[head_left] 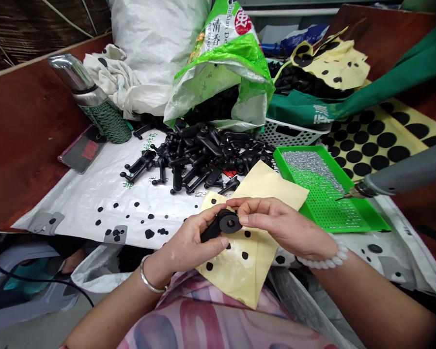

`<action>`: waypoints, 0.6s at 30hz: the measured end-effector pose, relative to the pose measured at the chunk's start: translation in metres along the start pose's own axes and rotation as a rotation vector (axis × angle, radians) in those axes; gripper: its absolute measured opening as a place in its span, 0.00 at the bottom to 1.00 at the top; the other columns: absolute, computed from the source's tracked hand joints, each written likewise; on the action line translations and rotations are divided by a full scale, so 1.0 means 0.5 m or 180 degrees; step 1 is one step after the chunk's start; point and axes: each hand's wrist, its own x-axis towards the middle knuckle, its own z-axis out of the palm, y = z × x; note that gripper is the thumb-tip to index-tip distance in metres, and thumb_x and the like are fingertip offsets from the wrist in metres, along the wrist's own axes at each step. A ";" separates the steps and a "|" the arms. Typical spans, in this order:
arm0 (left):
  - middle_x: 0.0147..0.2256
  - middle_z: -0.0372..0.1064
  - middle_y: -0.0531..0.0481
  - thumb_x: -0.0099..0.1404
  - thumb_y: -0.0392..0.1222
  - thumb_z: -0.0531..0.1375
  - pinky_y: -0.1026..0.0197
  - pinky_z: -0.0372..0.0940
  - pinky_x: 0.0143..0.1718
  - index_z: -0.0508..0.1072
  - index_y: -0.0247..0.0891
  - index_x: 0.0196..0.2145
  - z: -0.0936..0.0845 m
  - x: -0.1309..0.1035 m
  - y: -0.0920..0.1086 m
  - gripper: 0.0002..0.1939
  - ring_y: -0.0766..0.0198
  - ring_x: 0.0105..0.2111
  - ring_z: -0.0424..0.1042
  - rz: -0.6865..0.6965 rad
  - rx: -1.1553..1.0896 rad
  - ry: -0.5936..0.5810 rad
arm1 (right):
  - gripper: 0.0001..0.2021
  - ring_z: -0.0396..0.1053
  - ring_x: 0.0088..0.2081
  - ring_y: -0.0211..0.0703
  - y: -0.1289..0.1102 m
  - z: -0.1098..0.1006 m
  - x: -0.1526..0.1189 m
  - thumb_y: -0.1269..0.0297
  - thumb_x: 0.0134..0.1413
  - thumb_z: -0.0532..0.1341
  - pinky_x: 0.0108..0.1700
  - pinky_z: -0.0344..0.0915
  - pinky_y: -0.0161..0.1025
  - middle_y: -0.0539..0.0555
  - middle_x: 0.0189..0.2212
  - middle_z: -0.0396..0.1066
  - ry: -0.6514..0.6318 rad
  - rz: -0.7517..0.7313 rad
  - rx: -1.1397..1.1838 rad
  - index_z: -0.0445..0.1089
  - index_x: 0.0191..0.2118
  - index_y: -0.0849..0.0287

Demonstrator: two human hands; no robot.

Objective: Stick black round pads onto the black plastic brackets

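My left hand (196, 238) grips a black plastic part (211, 230) whose round end, with a hole at its centre, faces up. The fingers of my right hand (276, 222) are closed at the right edge of that round end (228, 223). Under both hands lie yellow backing sheets (240, 278) with small black dots on them. Beyond the hands, a heap of black plastic parts (203, 150) is spread over the white sheeting.
A green tray (370, 220) of small silvery pieces is at the right, near a grey power tool (403, 169). Sheets of black discs (378, 140) lie behind it. A green bag (254, 63) stands at the back, a flask (105, 114) and phone (82, 150) at the left.
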 end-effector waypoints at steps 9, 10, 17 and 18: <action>0.47 0.67 0.46 0.59 0.32 0.57 0.56 0.57 0.52 0.61 0.39 0.56 0.000 -0.002 0.007 0.27 0.55 0.52 0.62 -0.0013 0.0276 0.0027 | 0.05 0.64 0.49 0.48 0.003 0.000 0.008 0.66 0.45 0.60 0.53 0.54 0.44 0.57 0.46 0.68 -0.0034 -0.0078 -0.0243 0.68 0.23 0.61; 0.47 0.67 0.46 0.59 0.32 0.57 0.56 0.57 0.52 0.61 0.39 0.56 0.000 -0.002 0.007 0.26 0.55 0.51 0.62 -0.0024 0.0285 0.0044 | 0.06 0.64 0.49 0.48 0.002 0.001 0.008 0.66 0.45 0.60 0.53 0.54 0.44 0.56 0.46 0.68 -0.0029 -0.0083 -0.0258 0.67 0.23 0.61; 0.49 0.66 0.44 0.59 0.36 0.58 0.56 0.58 0.51 0.61 0.38 0.57 0.001 -0.001 0.001 0.27 0.55 0.50 0.64 -0.0065 0.0279 0.0089 | 0.08 0.63 0.49 0.49 0.001 0.001 0.007 0.62 0.46 0.61 0.53 0.55 0.45 0.57 0.48 0.67 -0.0011 -0.0048 -0.0430 0.68 0.23 0.60; 0.48 0.67 0.44 0.60 0.37 0.58 0.56 0.58 0.50 0.61 0.38 0.57 0.001 -0.001 -0.002 0.26 0.55 0.49 0.64 -0.0083 0.0271 0.0101 | 0.07 0.63 0.50 0.49 0.003 0.000 0.006 0.62 0.47 0.60 0.53 0.54 0.45 0.56 0.48 0.66 -0.0008 -0.0057 -0.0471 0.68 0.24 0.60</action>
